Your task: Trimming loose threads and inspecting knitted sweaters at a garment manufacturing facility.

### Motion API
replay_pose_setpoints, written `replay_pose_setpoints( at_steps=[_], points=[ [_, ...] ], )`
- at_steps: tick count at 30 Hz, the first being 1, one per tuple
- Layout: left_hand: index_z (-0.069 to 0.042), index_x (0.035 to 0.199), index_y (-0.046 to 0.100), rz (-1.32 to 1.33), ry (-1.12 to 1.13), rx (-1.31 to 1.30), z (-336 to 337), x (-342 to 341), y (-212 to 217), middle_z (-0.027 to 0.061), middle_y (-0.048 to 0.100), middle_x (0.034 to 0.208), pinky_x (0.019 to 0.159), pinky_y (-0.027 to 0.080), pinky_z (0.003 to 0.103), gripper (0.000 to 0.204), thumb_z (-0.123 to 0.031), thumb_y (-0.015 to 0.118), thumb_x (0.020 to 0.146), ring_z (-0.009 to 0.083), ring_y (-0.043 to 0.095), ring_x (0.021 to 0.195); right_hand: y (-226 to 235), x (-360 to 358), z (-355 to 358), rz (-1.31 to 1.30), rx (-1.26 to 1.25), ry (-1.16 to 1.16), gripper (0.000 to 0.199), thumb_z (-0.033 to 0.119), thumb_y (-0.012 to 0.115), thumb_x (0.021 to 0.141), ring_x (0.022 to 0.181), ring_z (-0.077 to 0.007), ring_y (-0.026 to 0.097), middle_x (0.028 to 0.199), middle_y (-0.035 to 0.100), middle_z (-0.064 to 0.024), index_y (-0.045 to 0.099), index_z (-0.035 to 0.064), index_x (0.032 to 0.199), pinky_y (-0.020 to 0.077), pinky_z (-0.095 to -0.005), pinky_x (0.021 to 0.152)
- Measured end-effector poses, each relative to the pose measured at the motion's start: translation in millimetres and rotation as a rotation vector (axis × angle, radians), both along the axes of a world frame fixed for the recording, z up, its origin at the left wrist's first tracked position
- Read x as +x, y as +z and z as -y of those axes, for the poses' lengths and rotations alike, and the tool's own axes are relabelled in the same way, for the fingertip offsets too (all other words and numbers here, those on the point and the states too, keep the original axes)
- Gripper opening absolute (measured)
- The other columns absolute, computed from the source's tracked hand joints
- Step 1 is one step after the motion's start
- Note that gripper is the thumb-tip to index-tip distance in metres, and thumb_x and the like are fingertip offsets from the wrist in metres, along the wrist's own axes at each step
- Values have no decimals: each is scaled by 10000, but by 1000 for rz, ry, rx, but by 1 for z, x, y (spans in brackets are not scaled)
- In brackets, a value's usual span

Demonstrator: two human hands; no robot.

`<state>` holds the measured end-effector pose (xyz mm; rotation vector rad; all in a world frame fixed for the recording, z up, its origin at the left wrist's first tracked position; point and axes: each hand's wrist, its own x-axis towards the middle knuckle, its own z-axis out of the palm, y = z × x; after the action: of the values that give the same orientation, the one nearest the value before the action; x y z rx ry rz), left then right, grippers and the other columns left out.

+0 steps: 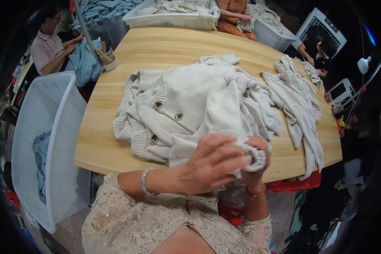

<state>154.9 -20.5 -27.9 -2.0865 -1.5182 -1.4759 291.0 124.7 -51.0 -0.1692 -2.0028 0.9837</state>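
A pale grey knitted cardigan (190, 84) with ribbed edges and several dark buttons lies bunched on the wooden table (156, 44) before me. Near the table's front edge, my right hand (258, 153) is wrapped round a ribbed cuff (255, 161) of the knitwear, whose round opening faces up at me. My left hand (213, 161) reaches across from the left, its bent fingers against that cuff and slightly blurred by motion. The left fingertips are partly hidden, but they appear to grip the cuff's edge.
Another pale knitted garment (298, 101) lies at the table's right, a sleeve hanging over the edge. A white tub (63, 110) with blue-grey cloth stands at left. A brush pot (110, 63) sits by a metal pole (84, 29). Other people work beyond the table.
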Motion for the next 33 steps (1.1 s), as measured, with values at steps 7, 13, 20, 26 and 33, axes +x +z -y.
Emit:
replay_pose_setpoints(
  at_steps=[7,13,20,26,33],
  points=[
    [-68,1571,171,140,-180,-32,-63,0,-24,258,90,1610,1167,92,595,1153,-476,803,697,449,80,1494,54,46,-19,-445,-250,511,473,378,634,903,1096,-239,539,1125,552,-100,499,50,1215,405,-398,1011],
    [-22,1234,592,637,-559,-73,-98,34,-15,135,621,1228,907,497,355,486,-142,763,795,219,638,1066,38,80,-33,-38,32,359,690,358,709,842,1218,-267,486,1280,506,-143,395,21,1355,374,-402,1065],
    [-32,1437,389,1339,-1196,76,-120,17,4,118,472,1421,1092,388,349,649,-121,711,881,222,475,1303,-8,95,-46,420,302,-51,935,338,784,781,1339,-295,432,1436,461,-187,290,-8,1496,343,-406,1119],
    [-27,1477,309,813,-544,-56,-128,38,24,122,448,1443,1118,362,358,798,-120,764,828,237,453,1323,2,98,-35,94,-160,-296,797,301,788,806,1299,-279,457,1425,461,-159,413,-46,1418,343,-386,1103],
    [-37,1368,480,952,-784,-723,-82,85,2,95,570,1310,1057,423,337,804,-203,885,694,197,521,1218,84,105,-29,166,-342,-179,770,251,733,811,1290,-250,463,1425,464,-148,395,-55,1431,335,-358,1105]
  ],
)
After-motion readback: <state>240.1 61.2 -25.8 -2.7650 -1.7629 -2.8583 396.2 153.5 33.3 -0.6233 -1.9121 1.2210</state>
